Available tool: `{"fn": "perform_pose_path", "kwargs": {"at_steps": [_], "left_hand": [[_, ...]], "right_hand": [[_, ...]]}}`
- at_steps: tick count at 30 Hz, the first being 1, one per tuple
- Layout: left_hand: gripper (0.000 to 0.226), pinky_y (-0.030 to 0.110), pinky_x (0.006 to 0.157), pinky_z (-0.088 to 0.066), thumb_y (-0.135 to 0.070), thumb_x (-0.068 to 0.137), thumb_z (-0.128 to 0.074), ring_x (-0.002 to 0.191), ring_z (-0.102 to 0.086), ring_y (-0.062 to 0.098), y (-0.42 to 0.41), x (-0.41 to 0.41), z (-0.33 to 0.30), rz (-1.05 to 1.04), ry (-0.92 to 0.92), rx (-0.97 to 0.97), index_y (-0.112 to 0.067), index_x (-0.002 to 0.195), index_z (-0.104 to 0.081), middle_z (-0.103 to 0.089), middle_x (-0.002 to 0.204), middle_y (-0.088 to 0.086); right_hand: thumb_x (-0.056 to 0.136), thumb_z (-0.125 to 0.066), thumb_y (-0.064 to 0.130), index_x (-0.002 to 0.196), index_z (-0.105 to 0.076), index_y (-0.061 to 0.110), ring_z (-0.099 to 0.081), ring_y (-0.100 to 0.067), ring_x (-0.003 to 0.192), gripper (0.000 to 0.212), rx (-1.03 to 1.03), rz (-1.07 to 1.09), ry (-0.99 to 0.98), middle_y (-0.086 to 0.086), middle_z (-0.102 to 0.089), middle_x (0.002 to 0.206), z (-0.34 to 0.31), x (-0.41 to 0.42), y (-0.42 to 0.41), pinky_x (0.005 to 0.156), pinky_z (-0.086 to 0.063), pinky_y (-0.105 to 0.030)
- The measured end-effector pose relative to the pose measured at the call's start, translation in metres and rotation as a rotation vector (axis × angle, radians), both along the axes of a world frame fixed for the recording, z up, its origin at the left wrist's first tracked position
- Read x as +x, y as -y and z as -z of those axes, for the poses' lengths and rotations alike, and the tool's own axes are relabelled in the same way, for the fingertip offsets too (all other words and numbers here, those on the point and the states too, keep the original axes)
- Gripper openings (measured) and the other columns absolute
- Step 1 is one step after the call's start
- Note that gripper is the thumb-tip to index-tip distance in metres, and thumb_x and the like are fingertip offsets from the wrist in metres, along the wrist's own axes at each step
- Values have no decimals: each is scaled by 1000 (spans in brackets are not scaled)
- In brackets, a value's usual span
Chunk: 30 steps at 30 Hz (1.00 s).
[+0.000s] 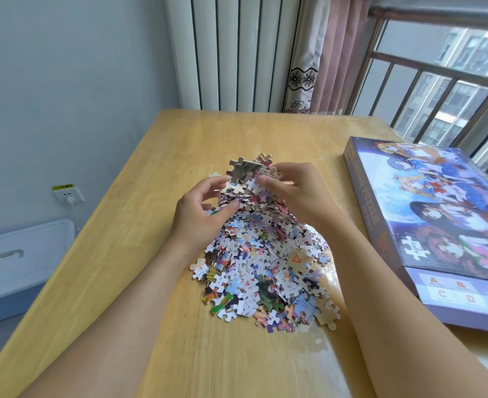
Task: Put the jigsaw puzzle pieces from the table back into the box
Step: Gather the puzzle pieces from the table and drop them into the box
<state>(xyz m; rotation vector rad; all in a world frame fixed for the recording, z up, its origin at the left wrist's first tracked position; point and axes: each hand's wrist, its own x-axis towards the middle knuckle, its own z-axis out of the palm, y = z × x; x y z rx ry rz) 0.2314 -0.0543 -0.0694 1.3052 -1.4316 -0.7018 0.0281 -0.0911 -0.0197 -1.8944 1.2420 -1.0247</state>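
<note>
The wooden table [156,202] fills most of the view, with a white radiator [231,50] and a pink curtain [331,53] behind its far edge and a barred window [449,90] to the right. The puzzle box [426,214] lies flat on the right side of the table with its printed lid closed, well apart from the pieces. The jigsaw puzzle pieces [265,271] form one loose heap at the table's centre, between the two forearms, some face up and some showing white backs. The left hand [199,208] and right hand [297,193] meet over the far end of the heap, fingers curled around a raised bunch of pieces [248,182] clamped between them; the bunch stands above the rest of the heap. A wall socket [68,193] with a white plug sits on the left wall, above a white lidded bin [21,259] on the floor.
</note>
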Motion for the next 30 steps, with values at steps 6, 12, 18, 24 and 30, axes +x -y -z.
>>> {"fn": "perform_pose_path", "kwargs": {"at_steps": [6,12,18,24,30], "left_hand": [[28,21,97,-49,-30,91,-72,109,-63,-4,-2,-5,-4,46,-28,-27,-31,119,-66,-70,113,-18],[9,36,90,-55,-18,93,-70,95,-71,18,-2,-6,-5,14,-156,-19,-23,101,-70,-76,95,-2],[7,28,84,-52,-19,96,-65,89,-67,13,1,-2,-2,-54,-212,57,-20,94,-72,-74,92,0],[14,18,84,-49,-24,92,-67,104,-62,7,2,-5,-3,-140,-58,135,-21,103,-76,-68,118,-8],[21,28,97,-50,-23,90,-68,108,-61,6,-6,-4,-8,-177,45,-29,-22,110,-73,-68,114,-11]], "right_hand": [[72,-80,58,93,-73,-1,-48,-28,68,62,211,-136,119,-32,-60,79,1,-3,0,59,-45,-58],[74,-80,58,97,-72,0,-49,-26,63,63,250,-126,107,-14,-53,77,5,-6,0,63,-41,-42],[87,-72,28,103,-72,-3,-57,-20,71,35,472,-56,427,-16,-65,88,-1,-10,-2,56,-54,-25],[88,-70,15,113,-60,-4,-69,-28,94,33,805,-21,904,-23,-67,113,-8,-6,-6,90,-59,-42],[97,-63,10,115,-57,-7,-74,-29,76,26,878,81,1044,-25,-69,105,-3,-11,-35,59,-61,-32]]}}
